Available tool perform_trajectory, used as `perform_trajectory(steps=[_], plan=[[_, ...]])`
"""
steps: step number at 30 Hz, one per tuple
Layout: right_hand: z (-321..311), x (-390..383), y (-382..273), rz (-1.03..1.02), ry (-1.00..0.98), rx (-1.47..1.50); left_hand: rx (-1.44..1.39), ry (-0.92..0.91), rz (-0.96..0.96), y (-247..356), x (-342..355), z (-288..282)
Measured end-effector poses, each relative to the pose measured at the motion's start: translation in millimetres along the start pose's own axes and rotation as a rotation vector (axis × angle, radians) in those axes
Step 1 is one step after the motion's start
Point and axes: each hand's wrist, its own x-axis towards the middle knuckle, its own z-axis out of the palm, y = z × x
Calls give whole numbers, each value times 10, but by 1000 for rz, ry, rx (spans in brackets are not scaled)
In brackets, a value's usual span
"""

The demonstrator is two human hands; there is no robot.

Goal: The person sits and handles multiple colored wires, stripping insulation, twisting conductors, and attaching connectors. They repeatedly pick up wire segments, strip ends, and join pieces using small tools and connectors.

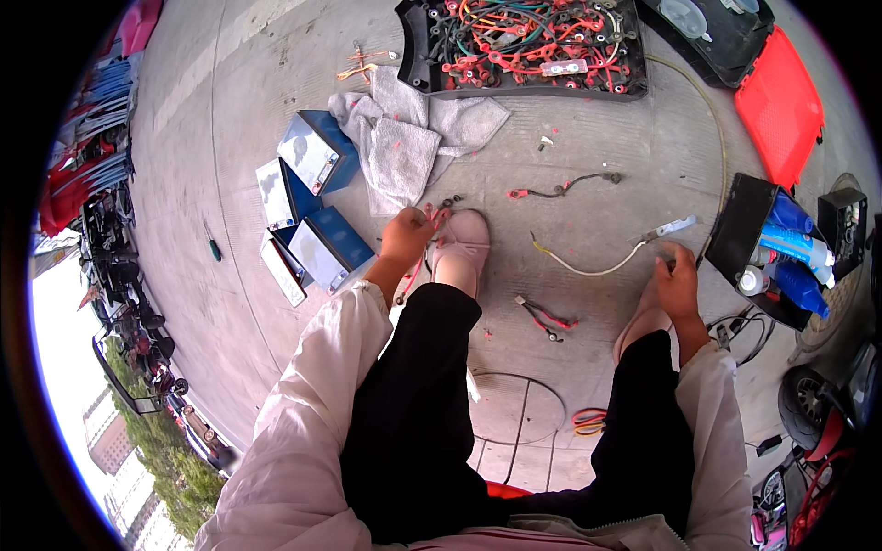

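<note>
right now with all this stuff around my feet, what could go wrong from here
The red-handled pliers lie on the ground between the left shoe and the right shoe, so a shifting foot might step on them.

Red cable ends sit beside the left shoe, close to the left hand; a small foot movement could pin or scatter them.

The wires in the black tray look tangled, so pulling one could drag others along.

Red cable (441,217) seemingly in left hand (407,236)
</note>
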Motion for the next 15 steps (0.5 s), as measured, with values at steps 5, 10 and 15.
perform_trajectory(steps=[5, 10, 15], plan=[[-72, -149, 353, 87, 46, 32, -766, -198, -80, 595, -212, -103], [-94, -188, 295, 191, 38, 251, -1125, -246, -130, 942, -233, -232], [-142, -179, 321, 191, 16, 257, -1142, -276, -122, 1195, -196, -177]])
